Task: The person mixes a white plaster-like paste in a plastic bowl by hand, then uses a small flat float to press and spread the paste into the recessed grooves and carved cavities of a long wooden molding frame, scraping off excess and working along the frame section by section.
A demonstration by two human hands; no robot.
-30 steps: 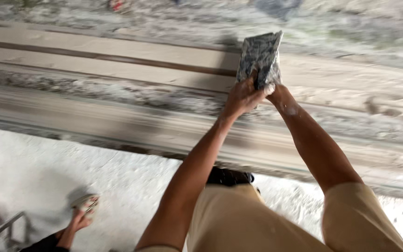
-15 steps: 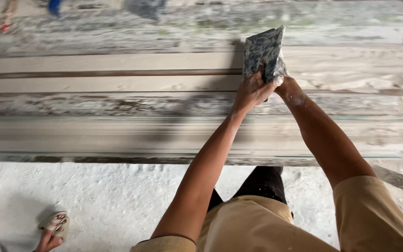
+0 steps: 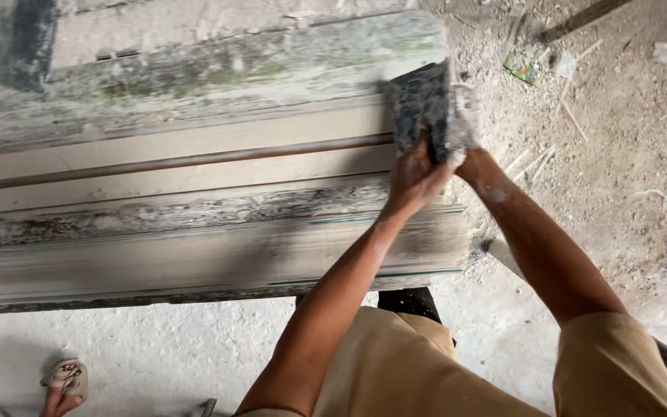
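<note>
Both of my hands grip one dark speckled flat block point(image 3: 420, 108), upright against a long moulded slab point(image 3: 194, 208) with ridges and grooves. My left hand point(image 3: 414, 179) clasps the block's lower edge. My right hand point(image 3: 472, 158) holds its right side, and pale dust or paste clings there. The block stands at the slab's right end, over the upper grooves. My knees in tan trousers point(image 3: 426, 371) fill the lower part of the view.
Dusty ground with wood splinters and a small wrapper point(image 3: 524, 69) lies right of the slab. White powdery floor spreads below. Another person's sandalled foot point(image 3: 63, 380) shows at the bottom left. A dark support point(image 3: 411, 303) stands under the slab.
The block and both hands have travelled rightwards along the slab to its right end. The view has shifted with them, bringing the dusty ground on the right into sight.
</note>
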